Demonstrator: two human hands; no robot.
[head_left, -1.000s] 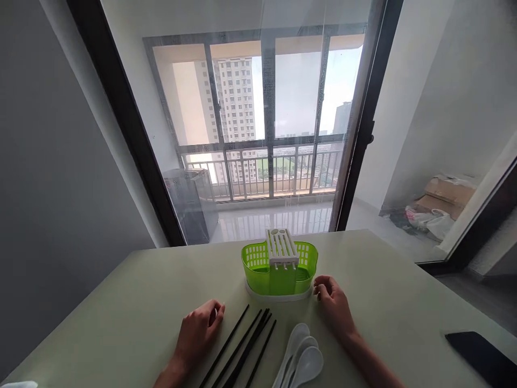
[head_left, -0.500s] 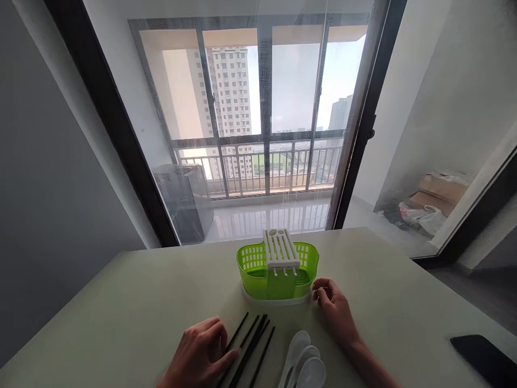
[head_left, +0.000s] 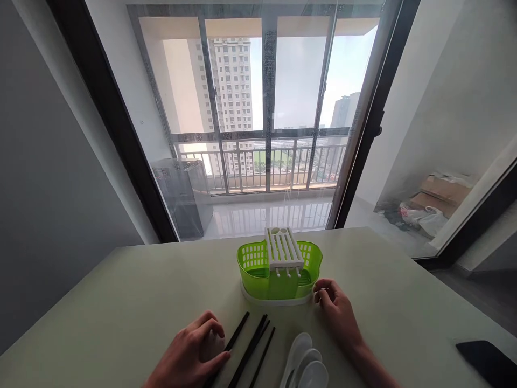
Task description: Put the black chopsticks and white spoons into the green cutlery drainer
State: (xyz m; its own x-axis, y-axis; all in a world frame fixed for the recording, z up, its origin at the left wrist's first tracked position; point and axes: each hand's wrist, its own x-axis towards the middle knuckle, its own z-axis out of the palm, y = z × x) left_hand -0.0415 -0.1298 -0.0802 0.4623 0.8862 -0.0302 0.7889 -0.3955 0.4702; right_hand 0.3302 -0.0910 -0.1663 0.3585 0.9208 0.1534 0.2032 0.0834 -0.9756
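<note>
My left hand [head_left: 194, 350] rests low on the table, fingers curled and thumb laid over a pair of black chopsticks [head_left: 238, 331]. To its right lie more black chopsticks [head_left: 253, 345], fanned out on the tabletop. Several white spoons [head_left: 301, 345] overlap at the bottom, their lower ends cut off by the picture edge. A green cutlery holder [head_left: 278, 288] with a white slotted rack [head_left: 286, 250] across its middle stands upright behind them. At the holder's right end is my right hand [head_left: 335, 307], fingers bent and tips against its white base; the exact contact is partly hidden.
The pale table [head_left: 161, 302] reaches to a glass door with a dark frame [head_left: 359, 145]. Near the table's right edge lies a flat black object [head_left: 488, 361]. Beyond the glass are a grey appliance [head_left: 181, 199] and cardboard boxes [head_left: 442, 191].
My left hand has shifted slightly left, and two chopsticks that lay apart are now together by its thumb. My right hand stays at the holder. The view has tilted slightly.
</note>
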